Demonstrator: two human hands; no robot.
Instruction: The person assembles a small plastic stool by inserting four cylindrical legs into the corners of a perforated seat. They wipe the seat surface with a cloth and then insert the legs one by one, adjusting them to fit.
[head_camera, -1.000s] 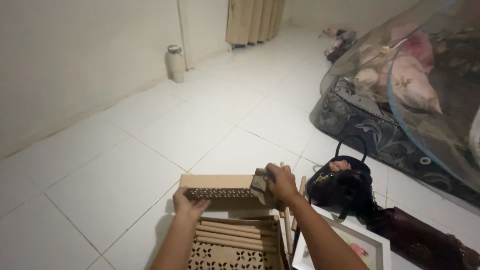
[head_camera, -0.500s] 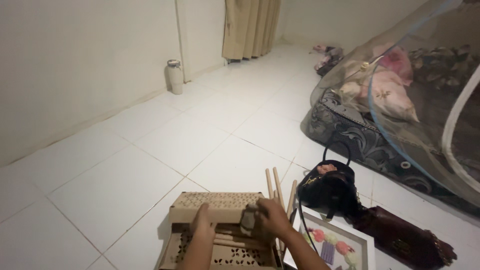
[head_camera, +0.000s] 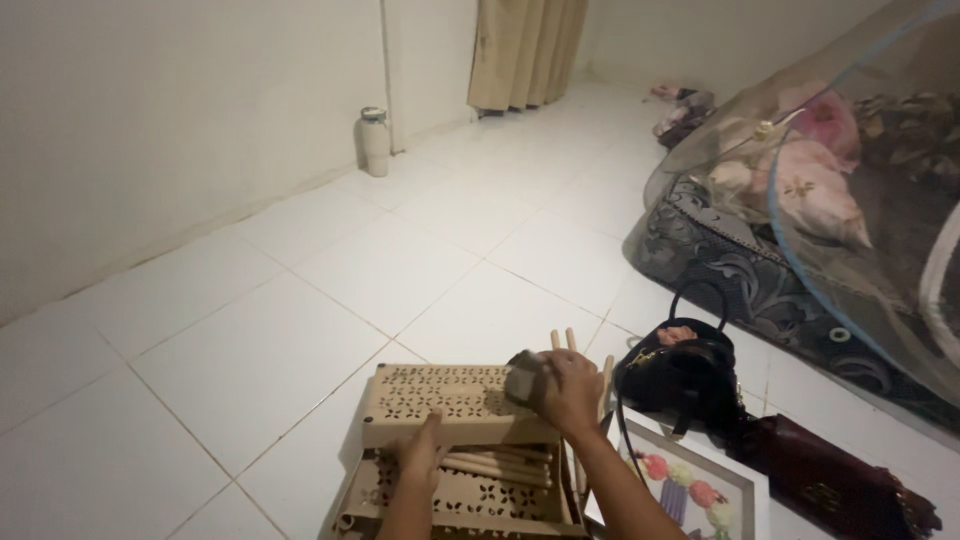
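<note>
A beige perforated shelf panel (head_camera: 440, 402) lies on top of a matching panel (head_camera: 470, 500) on the white tiled floor. My left hand (head_camera: 420, 452) grips the upper panel's near edge. My right hand (head_camera: 568, 390) presses a dark grey cloth (head_camera: 524, 378) onto the panel's right end. Several wooden rods (head_camera: 495, 468) lie between the two panels, and two rod ends (head_camera: 562, 340) stick out behind my right hand.
A black handbag (head_camera: 682, 375) stands right of the panels, a framed flower picture (head_camera: 690, 485) and a dark red purse (head_camera: 850, 490) near it. A mattress under a mosquito net (head_camera: 850, 190) fills the right. A white bottle (head_camera: 374, 142) stands by the wall.
The view has shifted a little. My right hand with the cloth has moved along the panel's right end. My left hand has stayed on the near edge.
</note>
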